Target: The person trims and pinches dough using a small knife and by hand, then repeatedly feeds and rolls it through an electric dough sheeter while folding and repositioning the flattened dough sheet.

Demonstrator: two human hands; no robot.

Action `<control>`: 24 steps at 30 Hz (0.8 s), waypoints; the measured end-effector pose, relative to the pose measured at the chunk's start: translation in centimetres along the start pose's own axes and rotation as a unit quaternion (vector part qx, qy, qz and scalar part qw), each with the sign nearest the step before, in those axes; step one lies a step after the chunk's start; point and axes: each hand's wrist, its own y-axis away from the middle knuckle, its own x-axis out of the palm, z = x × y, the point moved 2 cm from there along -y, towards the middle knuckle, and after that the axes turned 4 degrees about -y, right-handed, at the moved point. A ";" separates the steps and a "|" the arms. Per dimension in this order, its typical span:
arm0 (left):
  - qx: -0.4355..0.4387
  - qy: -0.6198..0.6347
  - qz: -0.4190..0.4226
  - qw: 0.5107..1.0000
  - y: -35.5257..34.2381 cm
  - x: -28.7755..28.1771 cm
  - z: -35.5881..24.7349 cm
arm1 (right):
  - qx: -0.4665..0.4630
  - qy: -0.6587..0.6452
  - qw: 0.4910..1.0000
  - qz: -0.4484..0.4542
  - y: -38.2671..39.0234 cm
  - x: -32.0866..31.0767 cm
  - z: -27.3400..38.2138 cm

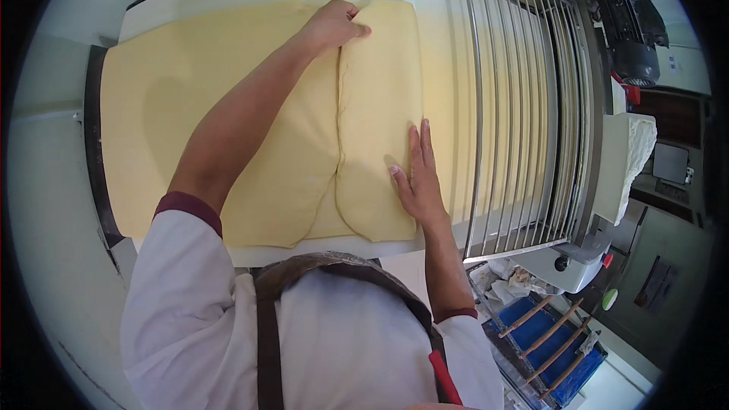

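Note:
A wide pale-yellow sheet of dough lies over the white work surface, with a folded strip on its middle-right part and a loose seam along the strip's left side. My left hand reaches to the far end of this seam, fingers curled on the dough's edge at the strip's top. My right hand rests on the strip's right side near the lower part, fingers extended and thumb apart. The dough continues rightward under a steel wire guard.
The wire guard rises along the right, beside a dark motor and a white block. At lower right are a machine housing with a knob and a blue tray with wooden rods across it. A dark edge strip borders the left.

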 end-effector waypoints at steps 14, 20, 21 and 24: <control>-0.023 0.005 -0.006 1.000 0.3 0.4 -1.0 | 0.003 0.054 0.998 -0.011 -0.4 0.7 0.2; -0.003 -0.005 -0.075 0.997 0.4 0.9 -1.6 | 0.015 0.042 0.999 -0.018 -1.0 0.5 0.1; 0.013 -0.031 -0.086 0.996 0.1 1.1 -1.5 | 0.015 0.041 0.999 -0.021 -1.0 0.7 0.2; 0.025 -0.087 -0.085 0.992 -0.3 1.0 -1.9 | 0.021 0.063 0.997 -0.031 -1.0 0.8 0.1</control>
